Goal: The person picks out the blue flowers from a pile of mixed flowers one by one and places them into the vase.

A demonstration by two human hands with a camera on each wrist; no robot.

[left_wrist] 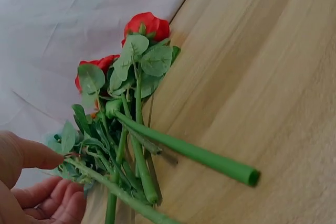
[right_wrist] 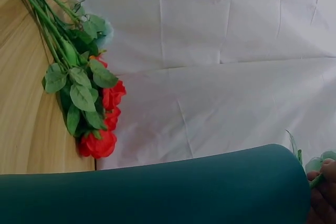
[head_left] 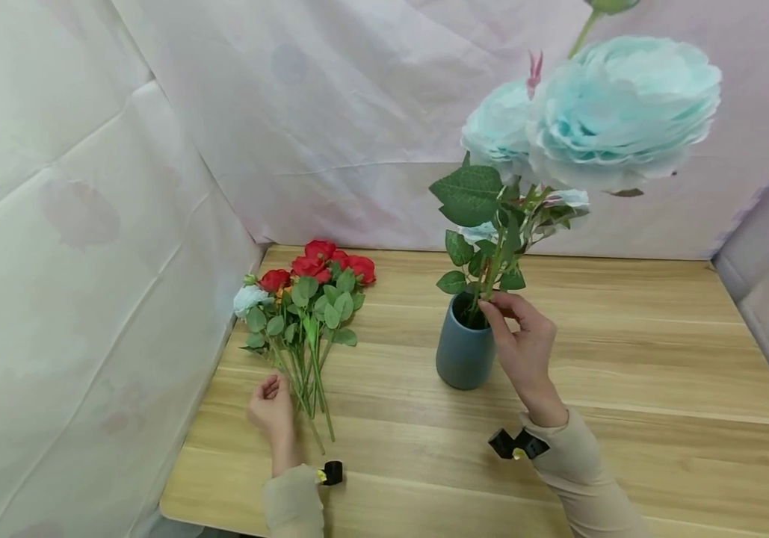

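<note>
blue flowers (head_left: 626, 112), blooms above right grip (head_left: 525, 340), stem (head_left: 494, 265) pinched near vase (head_left: 465, 355)

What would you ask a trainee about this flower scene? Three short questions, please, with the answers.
1. Which hand pinches a flower stem at the mouth of the vase?
2. True or false: the red flowers stand in the vase.
3. What colour are the large blooms above the vase?
a) yellow
b) pale blue
c) dark purple

Key:
1. The right hand.
2. False; they lie on the table.
3. b
</note>
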